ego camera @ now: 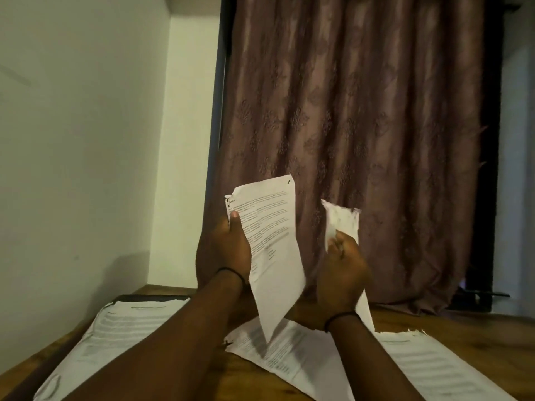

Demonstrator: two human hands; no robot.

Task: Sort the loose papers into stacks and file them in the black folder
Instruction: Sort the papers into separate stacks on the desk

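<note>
The sheet [272, 227] being sorted is up in the air over the table [463, 322], printed side toward the person. The left hand [231, 250] grips it by its left edge, thumb on the text. The top corner looks torn or dog-eared, and the bottom corner hangs down near the middle pile [289, 351]. The right hand [341, 267] is curled round a second sheet [344, 218]. That one is blurred and ragged along the top, and its lower end trails behind the wrist toward the right pile [419, 360].

On the table lie three lots of paper: a left pile [124, 328], the skewed middle one, and the right one with a torn far edge. A dark edge [150, 298] shows under the far end of the left pile. It may be the black folder, but I cannot tell from here. Behind it all hang a brown curtain [347, 96] and a pale wall [72, 140].

It looks like sorting, with nothing filed yet. The main risk is the paper itself: these sheets are limp and already frayed, so a one-edge grip could let one tear further or fold as it swings down. A dangling corner could also catch the middle pile and drag its top pages askew. The light is dim, so a sheet could easily be misread and land on the wrong pile.
</note>
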